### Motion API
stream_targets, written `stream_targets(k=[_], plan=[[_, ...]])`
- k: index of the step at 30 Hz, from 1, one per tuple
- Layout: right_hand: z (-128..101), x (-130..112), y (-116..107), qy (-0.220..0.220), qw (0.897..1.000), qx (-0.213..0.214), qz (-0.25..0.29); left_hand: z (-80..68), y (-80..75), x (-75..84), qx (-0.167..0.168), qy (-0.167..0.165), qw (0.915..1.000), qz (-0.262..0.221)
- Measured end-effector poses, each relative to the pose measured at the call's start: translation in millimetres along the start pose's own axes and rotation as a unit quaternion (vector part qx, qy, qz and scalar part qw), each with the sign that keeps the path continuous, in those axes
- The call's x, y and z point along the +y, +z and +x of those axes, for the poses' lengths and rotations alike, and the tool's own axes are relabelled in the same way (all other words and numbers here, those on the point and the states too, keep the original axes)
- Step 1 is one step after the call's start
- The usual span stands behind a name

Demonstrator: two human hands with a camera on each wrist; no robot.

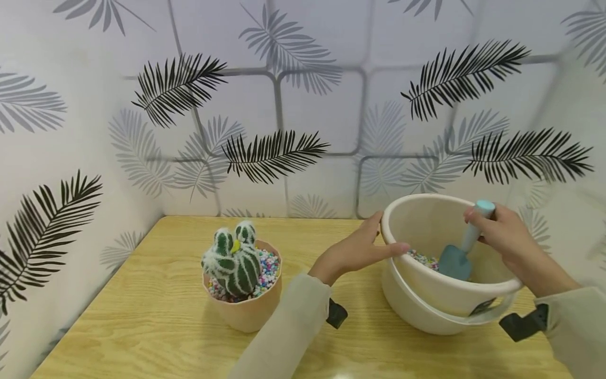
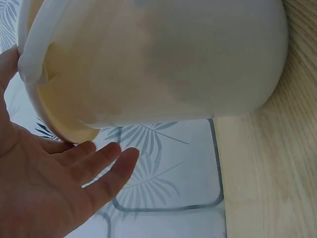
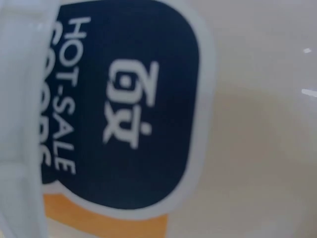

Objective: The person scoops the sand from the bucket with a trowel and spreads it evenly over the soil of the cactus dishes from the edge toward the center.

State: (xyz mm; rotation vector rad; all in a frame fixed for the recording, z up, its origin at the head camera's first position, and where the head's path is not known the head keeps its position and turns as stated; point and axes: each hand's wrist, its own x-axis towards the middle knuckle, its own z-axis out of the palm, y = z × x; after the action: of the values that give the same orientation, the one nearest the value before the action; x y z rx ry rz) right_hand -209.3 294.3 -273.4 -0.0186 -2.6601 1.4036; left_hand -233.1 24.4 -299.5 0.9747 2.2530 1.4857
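My right hand grips the pale handle of a small blue-grey shovel, its blade down inside a cream plastic bucket. Small multicoloured pebbles lie in the bucket, partly hidden by its front rim. My left hand rests spread against the bucket's left rim, with the thumb on the edge. In the left wrist view, the fingers of that left hand are mostly straight beside the bucket wall. Close up, the right wrist view shows the bucket's dark label; the right hand is out of that view.
Left of the bucket stands a potted cactus in a peach pot with coloured pebbles. Both stand on a wood-grain table. Behind it rises a leaf-patterned wall. The bucket's white carrying handle hangs down along its front.
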Motion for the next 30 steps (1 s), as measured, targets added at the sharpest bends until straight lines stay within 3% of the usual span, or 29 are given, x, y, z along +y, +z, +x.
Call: stream_targets(k=[7, 16, 23, 30], plan=[[-1.6, -5.6, 1.0, -0.007, 0.999, 0.032, -0.002, 0.3, -1.3, -4.3, 0.023, -0.024, 0.9994, 0.006], [2.3, -8.3, 0.1, 0.010, 0.999, 0.004, -0.052, 2.6, -3.1, -2.4, 0.018, -0.025, 0.9995, -0.012], [1.4, -8.0, -0.4, 0.027, 0.999, 0.024, 0.000, 5.2, -3.2, -6.4, 0.022, -0.002, 0.9997, -0.004], [-0.1, -3.6, -2.5, 0.019, 0.998, 0.042, 0.050, 8.2, -2.2, -7.2, 0.021, -0.005, 0.9997, 0.014]])
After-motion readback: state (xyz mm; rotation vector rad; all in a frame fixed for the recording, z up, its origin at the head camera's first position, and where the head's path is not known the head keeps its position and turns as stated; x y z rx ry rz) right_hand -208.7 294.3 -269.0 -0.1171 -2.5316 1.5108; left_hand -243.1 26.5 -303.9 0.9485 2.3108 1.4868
